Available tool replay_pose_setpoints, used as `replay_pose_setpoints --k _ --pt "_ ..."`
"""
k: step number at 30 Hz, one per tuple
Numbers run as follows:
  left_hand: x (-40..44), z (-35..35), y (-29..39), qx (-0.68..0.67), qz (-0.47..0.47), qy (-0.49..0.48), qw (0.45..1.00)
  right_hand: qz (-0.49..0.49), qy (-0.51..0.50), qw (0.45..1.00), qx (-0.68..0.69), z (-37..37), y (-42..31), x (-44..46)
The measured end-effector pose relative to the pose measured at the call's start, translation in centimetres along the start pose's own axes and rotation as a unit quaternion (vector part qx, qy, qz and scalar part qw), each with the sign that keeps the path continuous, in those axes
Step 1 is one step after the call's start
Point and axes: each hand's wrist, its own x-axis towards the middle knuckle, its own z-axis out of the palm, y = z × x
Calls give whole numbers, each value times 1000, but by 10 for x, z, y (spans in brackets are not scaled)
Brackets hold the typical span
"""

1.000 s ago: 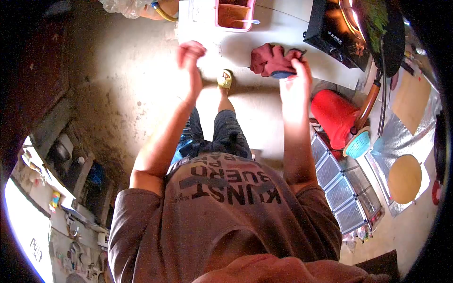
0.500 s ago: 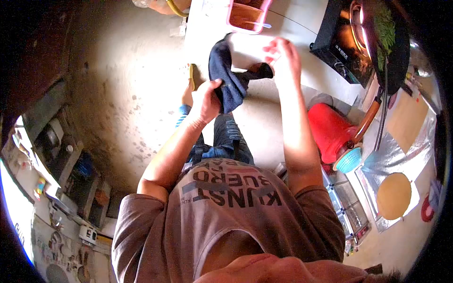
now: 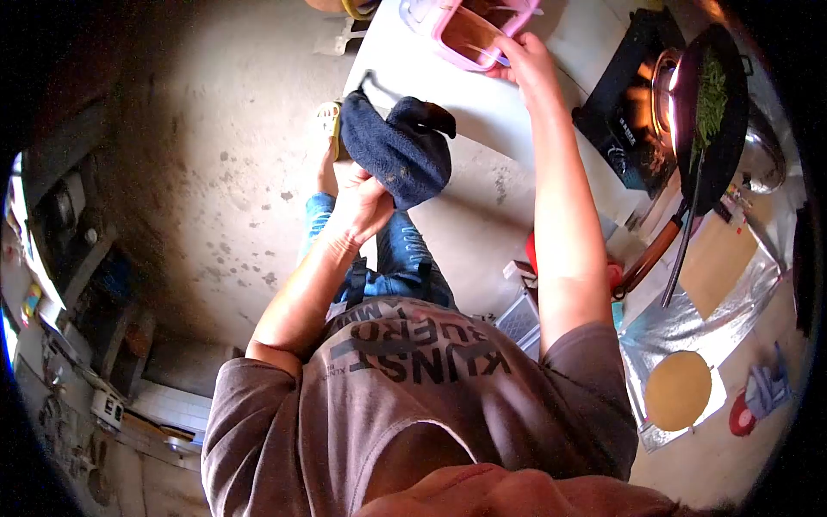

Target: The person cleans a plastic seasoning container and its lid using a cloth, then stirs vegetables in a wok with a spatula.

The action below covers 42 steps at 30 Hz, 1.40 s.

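My left hand (image 3: 366,202) is closed around the lower end of a dark blue cloth (image 3: 398,155), which bunches up above my fist. Farther out, my right hand (image 3: 527,71) reaches over the white table to a pink seasoning box (image 3: 466,60). Its fingers are closed on the handle of a pale spoon (image 3: 489,55) at the box's near compartment, which holds something reddish brown. The spoon's bowl cannot be made out.
At the right, a black gas stove (image 3: 622,129) burns with a visible flame. A dark wok (image 3: 732,121) holds chopped greens (image 3: 710,99), and a long-handled utensil (image 3: 687,228) leans out of it. A round tan board (image 3: 679,390) lies on foil farther right.
My right hand has moved up from beside the cloth to the spoon in the pink box. The cloth now hangs from my left hand alone, slightly farther left.
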Motion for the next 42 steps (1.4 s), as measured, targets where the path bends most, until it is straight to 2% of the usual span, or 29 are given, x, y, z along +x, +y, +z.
replay_pose_setpoints --k 3,8,10,12,14,15,17,18,21,22,24,26,28,29,30,33,34,36,38,42 --pt "-6 -6 7 27 17 30 999 -19 60 996 -60 11 -4 -10" --pt "-10 -16 13 30 38 96 994 7 27 999 -39 25 -22 -37" --pt "-9 -28 8 51 65 99 992 34 21 999 13 29 -16 -47" --pt "-3 -51 -4 -17 61 47 997 39 26 999 17 42 -12 -58" --pt "2 -57 -13 -43 68 51 996 37 29 994 102 59 -14 -77" --pt "5 -59 -19 -40 96 86 991 14 -6 988 153 64 -8 -81" --pt "10 -60 -23 -36 124 182 975 19 -41 985 165 73 -6 -91" --pt "13 -61 -24 -39 127 186 974 23 -71 981 179 78 -4 -96" --pt "24 -63 -26 15 247 152 957 19 -96 976 195 91 10 -104" --pt "28 -65 -25 12 249 154 956 15 -103 971 218 97 13 -108" --pt "35 -69 -25 159 241 187 939 8 -88 970 227 108 17 -113" --pt "28 -52 -14 142 258 191 936 -9 -75 974 214 118 15 -121" --pt "23 -48 -3 318 221 205 899 -10 -86 974 211 123 17 -124" --pt "27 -51 -4 358 260 217 870 -12 -84 974 212 127 19 -126" --pt "29 -51 -3 357 260 217 870 -16 -82 973 213 131 21 -128" --pt "33 -43 5 234 276 138 922 -28 -97 969 224 135 31 -126" --pt "37 -43 4 234 276 139 922 -33 -104 966 233 136 31 -127" --pt "44 -44 4 180 345 133 912 -40 -110 968 223 139 29 -128" --pt "42 -36 7 151 321 131 926 -51 -114 965 231 139 29 -129" --pt "48 -27 13 127 341 143 920 -50 -107 968 222 139 29 -127"
